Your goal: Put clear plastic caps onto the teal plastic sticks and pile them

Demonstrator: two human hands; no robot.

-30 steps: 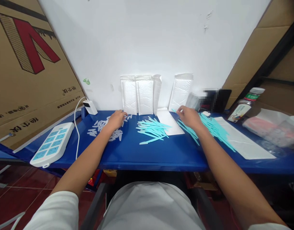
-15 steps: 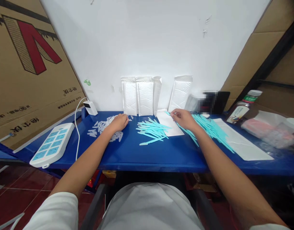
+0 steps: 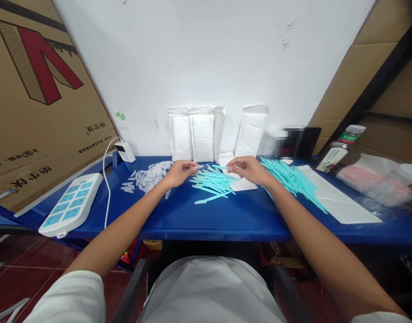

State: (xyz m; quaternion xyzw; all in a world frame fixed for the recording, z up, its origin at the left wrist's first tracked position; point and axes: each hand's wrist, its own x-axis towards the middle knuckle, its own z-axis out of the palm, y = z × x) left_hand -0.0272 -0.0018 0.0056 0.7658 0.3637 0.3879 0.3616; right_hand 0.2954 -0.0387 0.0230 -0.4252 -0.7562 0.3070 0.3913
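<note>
My left hand (image 3: 184, 172) pinches a small clear plastic cap (image 3: 201, 167) between thumb and fingertips. Facing it, my right hand (image 3: 245, 168) grips a slim turquoise eyebrow razor (image 3: 219, 167), whose tip points left toward the cap; a gap separates the two. Beneath and between the hands lies a pile of turquoise razors (image 3: 212, 181), several with pale translucent ends. To the left is a heap of loose clear caps (image 3: 150, 177), partly behind my left forearm. More turquoise razors (image 3: 291, 179) are spread right of my right hand, partly on white paper (image 3: 340, 202).
White padded envelopes (image 3: 202, 134) lean on the wall behind the blue table (image 3: 212, 220). A power strip (image 3: 71, 204) and a white charger (image 3: 125, 151) with its cable are at left. At right stand a bottle (image 3: 342, 150) and a bag with pink contents (image 3: 374, 181).
My left hand has moved right from the cap heap, now with a cap in its fingertips. My right hand has come slightly left and lifted a razor away from the right-hand spread.
</note>
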